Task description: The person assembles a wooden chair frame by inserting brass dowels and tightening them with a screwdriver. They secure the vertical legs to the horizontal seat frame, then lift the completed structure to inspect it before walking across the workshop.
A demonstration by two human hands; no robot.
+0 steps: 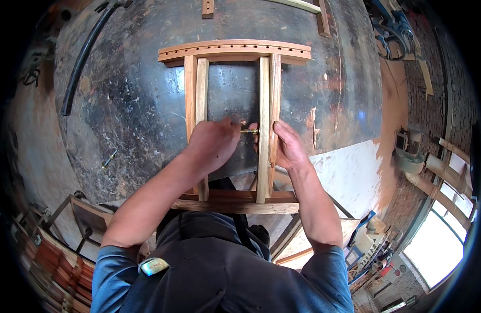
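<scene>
A wooden frame [235,48] spans the table's front edge. Its far rail has a row of dark holes, and two pairs of upright slats run back to a near rail [240,208] close to my body. My left hand [215,142] is closed between the pairs, pinching a thin brass-coloured rod [249,131] whose tip points at the inner right slat [263,104]. Whether the tip touches the wood I cannot tell. My right hand [290,145] wraps round the right pair of slats, thumb on the outer slat [274,94], fingertips showing on the inner side.
A small brass-and-silver metal piece [109,158] lies on the dark, worn tabletop [141,104] at left. A long black curved bar [86,60] rests at the far left. More wooden pieces [324,21] are at the far edge. Stacked boards [58,266] stand at lower left.
</scene>
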